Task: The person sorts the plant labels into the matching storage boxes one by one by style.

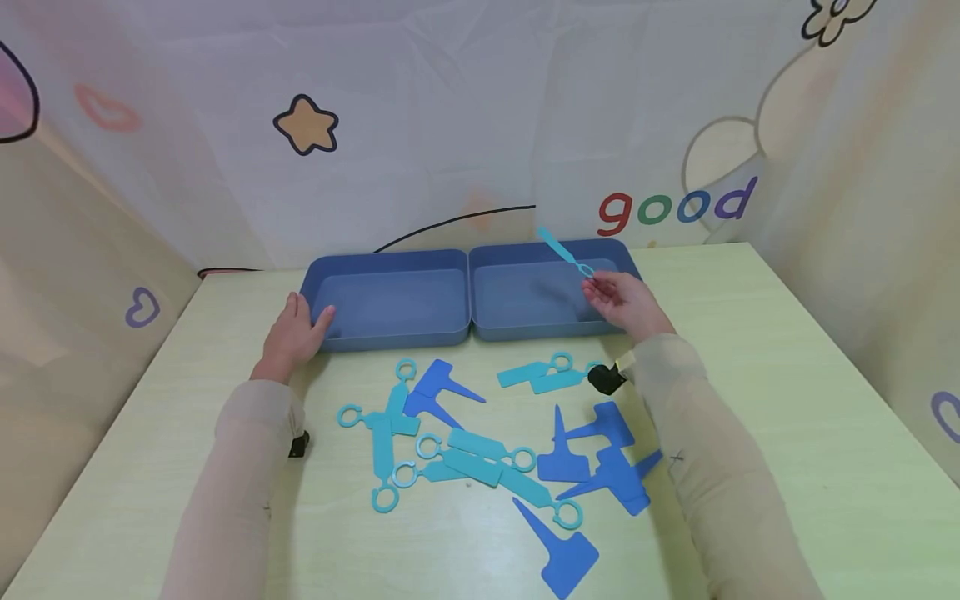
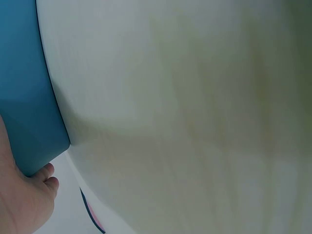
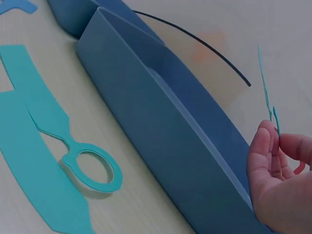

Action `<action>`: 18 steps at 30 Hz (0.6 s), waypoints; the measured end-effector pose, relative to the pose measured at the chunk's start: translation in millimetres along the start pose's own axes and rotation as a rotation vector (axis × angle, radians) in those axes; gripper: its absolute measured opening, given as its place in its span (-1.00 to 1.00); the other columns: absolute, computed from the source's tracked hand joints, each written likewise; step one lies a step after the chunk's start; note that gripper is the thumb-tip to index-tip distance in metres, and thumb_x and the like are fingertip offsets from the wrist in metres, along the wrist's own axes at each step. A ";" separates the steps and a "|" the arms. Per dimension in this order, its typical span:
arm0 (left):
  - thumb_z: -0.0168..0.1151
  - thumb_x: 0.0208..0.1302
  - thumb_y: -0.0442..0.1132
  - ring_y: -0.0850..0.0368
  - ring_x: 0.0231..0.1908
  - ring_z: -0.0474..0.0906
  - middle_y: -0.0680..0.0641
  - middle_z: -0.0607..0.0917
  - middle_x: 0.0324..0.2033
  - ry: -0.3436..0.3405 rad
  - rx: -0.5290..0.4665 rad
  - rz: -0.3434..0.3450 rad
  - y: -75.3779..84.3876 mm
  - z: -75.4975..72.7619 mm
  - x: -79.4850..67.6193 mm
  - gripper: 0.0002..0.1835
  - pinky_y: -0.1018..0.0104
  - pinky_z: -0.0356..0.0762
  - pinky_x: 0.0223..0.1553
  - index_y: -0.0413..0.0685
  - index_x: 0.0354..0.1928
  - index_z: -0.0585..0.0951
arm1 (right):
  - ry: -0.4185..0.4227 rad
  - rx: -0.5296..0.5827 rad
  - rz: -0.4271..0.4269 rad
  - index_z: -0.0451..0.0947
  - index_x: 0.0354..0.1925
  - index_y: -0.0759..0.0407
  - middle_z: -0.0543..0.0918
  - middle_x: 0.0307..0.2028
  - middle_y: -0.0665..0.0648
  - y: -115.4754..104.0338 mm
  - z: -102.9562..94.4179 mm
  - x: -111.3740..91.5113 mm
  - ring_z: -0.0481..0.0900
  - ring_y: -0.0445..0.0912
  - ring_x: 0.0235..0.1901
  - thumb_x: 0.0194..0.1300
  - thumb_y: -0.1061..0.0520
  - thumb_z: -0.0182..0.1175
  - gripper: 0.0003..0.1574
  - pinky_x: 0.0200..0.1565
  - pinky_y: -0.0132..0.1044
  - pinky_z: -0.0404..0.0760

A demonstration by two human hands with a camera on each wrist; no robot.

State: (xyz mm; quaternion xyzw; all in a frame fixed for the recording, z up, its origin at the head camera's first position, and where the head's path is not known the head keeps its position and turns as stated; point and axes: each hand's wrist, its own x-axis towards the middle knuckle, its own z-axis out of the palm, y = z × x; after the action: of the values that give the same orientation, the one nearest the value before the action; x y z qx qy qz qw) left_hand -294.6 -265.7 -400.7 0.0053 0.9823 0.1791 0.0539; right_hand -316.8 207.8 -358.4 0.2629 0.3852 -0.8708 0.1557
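Observation:
My right hand (image 1: 621,304) pinches a teal ring-ended plant label (image 1: 561,248) by its ring, above the right blue tray (image 1: 555,329). In the right wrist view this label (image 3: 264,85) appears nearly edge-on, rising from between thumb and fingers (image 3: 261,146). At the left tray's (image 1: 390,341) front left corner, my left hand (image 1: 291,340) rests against the side with the thumb spread apart. The left wrist view shows only part of that hand (image 2: 29,200) against the tray wall (image 2: 34,117). Two more teal labels (image 1: 525,373) lie on the table just before the right tray.
Several teal ring-ended labels (image 1: 472,467) lie overlapping on the pale table (image 1: 135,475). Blue T-shaped plant labels (image 1: 566,567) lie in loose groups at the middle, right and front. The two trays stand side by side before a printed curtain (image 1: 450,125).

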 end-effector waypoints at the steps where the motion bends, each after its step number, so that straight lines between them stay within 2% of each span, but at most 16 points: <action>1: -0.61 0.23 0.33 -0.36 0.29 -0.27 -0.43 -0.33 0.29 0.002 0.000 0.001 -0.7 0.1 0.5 -0.03 -0.14 -0.15 0.25 -0.49 0.27 -0.32 | 0.012 -0.019 -0.009 0.36 0.00 0.12 0.52 -0.34 0.09 0.4 1.7 1.5 0.51 -0.17 -0.22 0.21 0.23 0.06 -0.66 -0.20 -0.44 0.55; 4: -0.61 0.23 0.34 -0.36 0.29 -0.28 -0.43 -0.33 0.29 0.006 -0.001 -0.002 -1.3 0.4 1.2 -0.02 -0.14 -0.16 0.25 -0.49 0.27 -0.32 | 0.050 -0.071 -0.034 0.26 0.19 0.06 0.49 -0.28 0.06 1.6 5.5 7.2 0.48 -0.17 -0.16 0.21 0.21 0.07 -0.44 -0.18 -0.45 0.55; 6: -0.62 0.22 0.34 -0.36 0.29 -0.28 -0.43 -0.34 0.29 0.004 -0.001 -0.002 -0.8 0.7 2.0 -0.02 -0.13 -0.17 0.26 -0.48 0.27 -0.32 | 0.071 -0.089 -0.041 0.30 0.15 0.06 0.50 -0.28 0.06 1.9 6.1 11.7 0.49 -0.18 -0.16 0.21 0.19 0.08 -0.48 -0.16 -0.45 0.55; 11: -0.61 0.23 0.34 -0.35 0.29 -0.29 -0.42 -0.34 0.29 0.000 -0.005 -0.006 0.0 1.2 3.0 -0.03 -0.13 -0.18 0.27 -0.48 0.27 -0.33 | 0.087 -0.054 -0.029 0.40 -0.18 0.16 0.54 -0.41 0.09 2.8 4.3 23.0 0.54 -0.15 -0.33 0.20 0.21 0.08 -0.82 -0.21 -0.42 0.57; 15: -0.61 0.22 0.35 -0.35 0.29 -0.28 -0.42 -0.33 0.30 0.008 -0.006 -0.006 -1.8 2.2 4.2 -0.02 -0.13 -0.16 0.26 -0.47 0.28 -0.32 | 0.078 -0.035 -0.017 0.40 -0.22 0.20 0.54 -0.47 0.12 3.6 4.2 26.7 0.54 -0.13 -0.39 0.20 0.24 0.06 -0.86 -0.25 -0.41 0.57; 18: -0.61 0.22 0.35 -0.34 0.30 -0.28 -0.42 -0.32 0.30 0.012 -0.003 -0.007 -3.3 1.9 3.4 -0.02 -0.13 -0.16 0.26 -0.47 0.28 -0.31 | 0.074 -0.073 -0.020 0.40 -0.14 0.22 0.55 -0.51 0.14 5.6 6.4 26.9 0.55 -0.12 -0.43 0.21 0.26 0.05 -0.79 -0.26 -0.42 0.57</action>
State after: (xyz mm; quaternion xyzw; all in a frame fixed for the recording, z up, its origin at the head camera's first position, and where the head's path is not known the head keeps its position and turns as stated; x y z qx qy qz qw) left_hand -297.7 -268.0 -404.0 0.0007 0.9824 0.1802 0.0488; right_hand -338.1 197.5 -373.6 0.2853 0.4248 -0.8474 0.1420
